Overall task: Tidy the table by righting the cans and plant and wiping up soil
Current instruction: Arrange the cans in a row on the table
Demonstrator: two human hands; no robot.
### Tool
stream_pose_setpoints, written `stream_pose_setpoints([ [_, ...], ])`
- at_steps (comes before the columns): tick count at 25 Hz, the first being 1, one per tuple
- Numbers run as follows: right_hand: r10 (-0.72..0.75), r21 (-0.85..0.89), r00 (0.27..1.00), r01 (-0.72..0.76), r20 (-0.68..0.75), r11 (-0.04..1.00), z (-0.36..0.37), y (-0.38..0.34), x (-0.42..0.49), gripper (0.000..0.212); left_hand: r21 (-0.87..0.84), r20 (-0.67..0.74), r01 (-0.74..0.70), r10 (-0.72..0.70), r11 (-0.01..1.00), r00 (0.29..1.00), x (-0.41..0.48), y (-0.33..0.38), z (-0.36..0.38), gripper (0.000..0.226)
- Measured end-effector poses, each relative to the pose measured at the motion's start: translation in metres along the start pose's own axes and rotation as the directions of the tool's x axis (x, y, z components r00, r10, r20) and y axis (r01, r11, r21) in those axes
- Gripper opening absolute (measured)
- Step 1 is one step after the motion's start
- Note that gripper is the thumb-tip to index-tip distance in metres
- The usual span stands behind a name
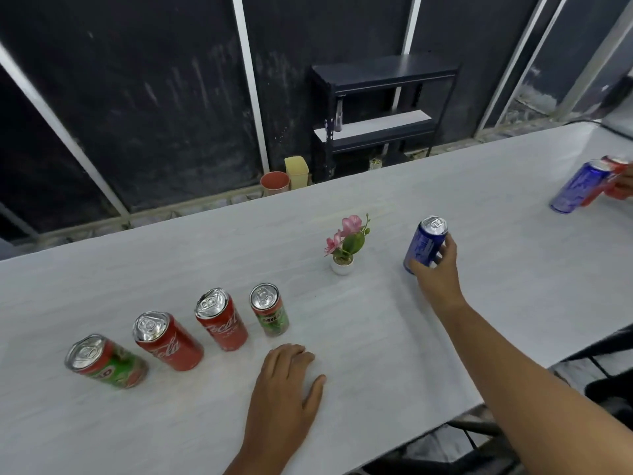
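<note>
Four cans stand upright in a row at the near left of the white table (pixel 376 200): a green can (pixel 106 361), a red cola can (pixel 168 341), a second red cola can (pixel 221 318) and a small green can (pixel 269 310). A small potted plant (pixel 344 246) with pink flowers stands upright at the centre. My right hand (pixel 440 269) grips a blue can (pixel 424 243) that stands to the right of the plant. My left hand (pixel 284 389) rests flat on the table, fingers apart, just in front of the small green can. I see no soil on the table.
At the far right another person's hand (pixel 623 183) holds a blue can (pixel 579 186) and a red can (pixel 608 176). A dark shelf unit (pixel 380 108), a red pot (pixel 274 183) and a yellow container (pixel 297 171) stand on the floor behind the table. Dark chair parts sit at the lower right.
</note>
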State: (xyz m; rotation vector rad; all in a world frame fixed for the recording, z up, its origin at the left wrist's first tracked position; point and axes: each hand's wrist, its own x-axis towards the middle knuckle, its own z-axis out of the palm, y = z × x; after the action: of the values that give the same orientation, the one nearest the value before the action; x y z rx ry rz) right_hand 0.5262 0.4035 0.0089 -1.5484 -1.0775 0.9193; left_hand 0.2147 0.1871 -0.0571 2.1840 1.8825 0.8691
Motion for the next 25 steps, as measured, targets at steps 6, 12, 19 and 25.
stream_pose_setpoints([
  [6,-0.036,-0.162,0.993,0.054,0.113,0.985,-0.015,0.015,0.011,0.059,-0.012,0.019,0.024,-0.024,1.0,1.0,-0.001,0.0,0.0,0.034],
  [12,-0.039,-0.225,0.976,0.089,0.216,0.97,-0.019,0.021,-0.003,0.053,-0.024,0.021,0.041,-0.041,0.999,0.999,-0.002,0.001,0.0,0.033],
  [19,-0.078,-0.203,0.99,0.101,0.12,0.974,0.002,0.014,-0.047,0.06,-0.025,0.047,0.063,-0.062,0.998,0.997,-0.001,0.006,-0.007,0.034],
  [25,-0.127,-0.134,0.974,0.153,0.186,0.979,0.05,0.003,-0.097,0.072,-0.068,0.128,0.139,-0.129,0.988,0.983,-0.013,0.003,-0.025,0.036],
])
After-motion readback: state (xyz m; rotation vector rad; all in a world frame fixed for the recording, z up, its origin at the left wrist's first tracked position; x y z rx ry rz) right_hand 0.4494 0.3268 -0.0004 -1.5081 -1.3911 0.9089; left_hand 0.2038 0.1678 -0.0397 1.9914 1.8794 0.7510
